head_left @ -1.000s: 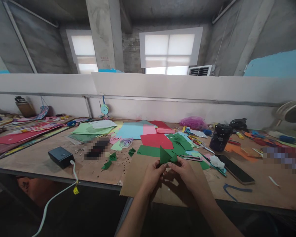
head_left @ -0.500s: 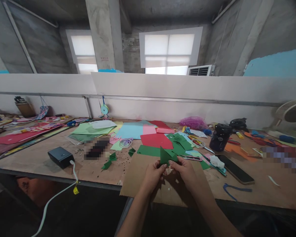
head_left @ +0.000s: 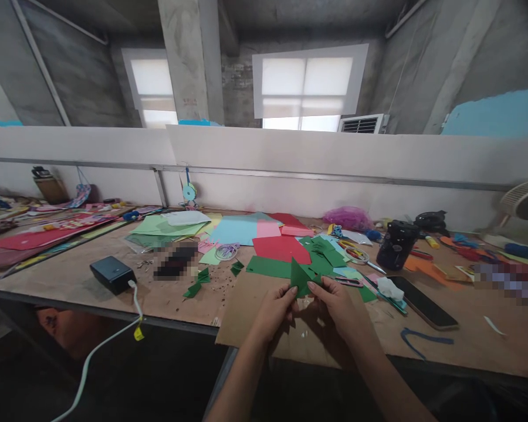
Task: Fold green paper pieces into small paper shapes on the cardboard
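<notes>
A piece of folded green paper [head_left: 300, 276] stands up between my two hands, above a brown cardboard sheet [head_left: 242, 310]. My left hand [head_left: 278, 308] pinches its left lower edge between thumb and fingers. On the other side, my right hand [head_left: 337, 302] has its thumb and fingers closed on the right part of the same paper. Behind the hands lie a flat green paper strip [head_left: 268, 266] and a heap of cut green paper pieces [head_left: 328, 253]. Small folded green pieces [head_left: 198, 284] rest on the table to the left.
A black box with a white cable [head_left: 113, 274] sits at left. On the right are a utility knife [head_left: 348, 282], a phone [head_left: 426, 303], a crumpled tissue [head_left: 390, 289], a dark cup [head_left: 396, 245] and a blue strip [head_left: 429, 337]. Red paper [head_left: 281, 249] and light blue paper [head_left: 235, 230] lie behind.
The whole view has shifted slightly, with things appearing a little further right. Both hands still grip the green paper, whose upright point now looks narrower and tilted a little differently.
</notes>
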Demonstrator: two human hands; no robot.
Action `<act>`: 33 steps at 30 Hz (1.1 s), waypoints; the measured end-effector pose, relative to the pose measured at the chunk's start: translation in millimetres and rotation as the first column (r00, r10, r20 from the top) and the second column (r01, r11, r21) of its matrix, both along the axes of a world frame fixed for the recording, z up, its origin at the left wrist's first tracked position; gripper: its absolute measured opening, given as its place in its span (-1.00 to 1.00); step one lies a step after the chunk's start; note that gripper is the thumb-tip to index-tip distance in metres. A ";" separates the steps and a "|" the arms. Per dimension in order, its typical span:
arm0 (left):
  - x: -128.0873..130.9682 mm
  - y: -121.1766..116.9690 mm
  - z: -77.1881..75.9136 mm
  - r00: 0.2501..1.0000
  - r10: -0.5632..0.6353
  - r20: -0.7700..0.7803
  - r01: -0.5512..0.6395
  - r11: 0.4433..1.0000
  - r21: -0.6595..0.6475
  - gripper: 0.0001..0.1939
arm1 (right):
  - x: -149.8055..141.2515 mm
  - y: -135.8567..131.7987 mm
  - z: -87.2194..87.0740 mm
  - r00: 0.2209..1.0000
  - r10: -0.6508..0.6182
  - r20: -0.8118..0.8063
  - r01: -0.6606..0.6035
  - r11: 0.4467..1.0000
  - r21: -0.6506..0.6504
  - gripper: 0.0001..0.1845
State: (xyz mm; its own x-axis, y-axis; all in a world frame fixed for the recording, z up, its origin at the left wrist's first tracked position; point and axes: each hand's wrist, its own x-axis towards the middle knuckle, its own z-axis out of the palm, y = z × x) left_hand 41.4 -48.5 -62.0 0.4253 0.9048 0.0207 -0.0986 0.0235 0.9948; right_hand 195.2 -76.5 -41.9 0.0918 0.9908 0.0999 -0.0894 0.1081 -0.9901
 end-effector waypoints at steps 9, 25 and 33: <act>0.6 -0.9 3.5 1.000 0.007 -0.008 -0.007 1.000 0.023 -0.66 | 3.2 2.9 -6.3 0.999 -0.020 0.029 0.019 1.000 0.010 -0.78; 2.8 -0.1 -5.7 0.997 0.066 -0.029 -0.064 0.997 0.039 -0.70 | -1.7 -4.7 9.4 0.998 -0.054 -0.036 0.052 0.997 -0.054 -0.75; 2.1 3.5 -6.8 0.995 0.069 -0.069 -0.065 0.997 0.050 -0.68 | 14.1 4.4 -6.1 0.996 0.042 -0.080 -0.051 0.993 -0.111 -0.63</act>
